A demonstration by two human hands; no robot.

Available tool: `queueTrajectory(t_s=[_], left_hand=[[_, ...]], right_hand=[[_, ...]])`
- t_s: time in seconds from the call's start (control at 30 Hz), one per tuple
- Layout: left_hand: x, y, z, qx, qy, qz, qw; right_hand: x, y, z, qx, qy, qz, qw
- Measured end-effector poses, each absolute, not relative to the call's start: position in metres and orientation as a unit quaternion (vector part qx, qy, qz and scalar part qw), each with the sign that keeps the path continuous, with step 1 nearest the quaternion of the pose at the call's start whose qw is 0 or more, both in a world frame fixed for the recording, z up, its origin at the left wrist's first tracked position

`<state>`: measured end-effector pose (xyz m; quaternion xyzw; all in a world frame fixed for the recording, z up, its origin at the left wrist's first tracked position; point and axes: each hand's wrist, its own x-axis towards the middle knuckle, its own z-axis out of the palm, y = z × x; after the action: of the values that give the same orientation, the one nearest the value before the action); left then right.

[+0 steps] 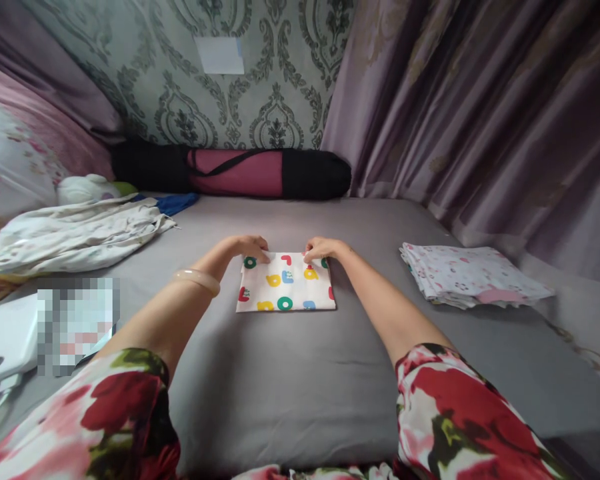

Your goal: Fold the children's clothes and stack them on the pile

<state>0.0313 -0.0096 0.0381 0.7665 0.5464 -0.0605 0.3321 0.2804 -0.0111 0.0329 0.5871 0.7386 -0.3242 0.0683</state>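
A white folded cloth (296, 283) printed with coloured letters lies flat in the middle of the grey bed sheet (280, 373). My left hand (253, 247) grips its far left corner, thumb on top and the other fingers curled behind the edge. At the far right corner my right hand (321, 249) pinches the cloth in the same way. The fingertips behind the far edge are partly hidden. Both forearms reach forward from flowered sleeves, and a pale bangle circles the left one.
To the right lies a stack of folded printed cloth (480, 275). A black and maroon long bag (235, 173) rests against the patterned wall. On the left are a crumpled pale cloth (80, 230), a plush toy (87, 189) and a white power bank (10, 340) with a cable.
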Motion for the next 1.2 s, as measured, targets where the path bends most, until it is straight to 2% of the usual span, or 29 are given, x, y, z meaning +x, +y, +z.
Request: queueTrajectory(t_s=[0.17,0.27,0.47,0.6,0.7,0.8,0.9,1.07,1.2], left_hand=[[0.022,-0.022,0.055,0.764,0.517,-0.013,0.385],[0.017,-0.031,0.071,0.755,0.487,0.010,0.439],[0.013,-0.045,0.108,0.758,0.445,0.070,0.471],[0.013,-0.047,0.128,0.781,0.428,0.143,0.432],[0.014,-0.050,0.131,0.804,0.447,0.230,0.318],[0.015,-0.062,0.114,0.833,0.461,0.263,0.155],[0.014,-0.082,0.076,0.860,0.445,0.248,0.041],[0.009,-0.118,0.010,0.898,0.394,0.189,0.044],[0.005,-0.131,-0.007,0.909,0.382,0.159,0.058]], right_hand=[[0.287,-0.021,0.047,0.571,0.751,-0.330,0.034],[0.296,-0.028,0.061,0.545,0.746,-0.383,-0.004],[0.312,-0.042,0.097,0.474,0.732,-0.490,0.000],[0.316,-0.048,0.123,0.480,0.761,-0.426,-0.092],[0.316,-0.050,0.128,0.504,0.787,-0.317,-0.165],[0.316,-0.058,0.112,0.500,0.817,-0.195,-0.208],[0.317,-0.078,0.077,0.459,0.860,-0.096,-0.201],[0.321,-0.113,0.016,0.427,0.890,-0.048,-0.151],[0.329,-0.128,-0.001,0.404,0.903,-0.066,-0.132]])
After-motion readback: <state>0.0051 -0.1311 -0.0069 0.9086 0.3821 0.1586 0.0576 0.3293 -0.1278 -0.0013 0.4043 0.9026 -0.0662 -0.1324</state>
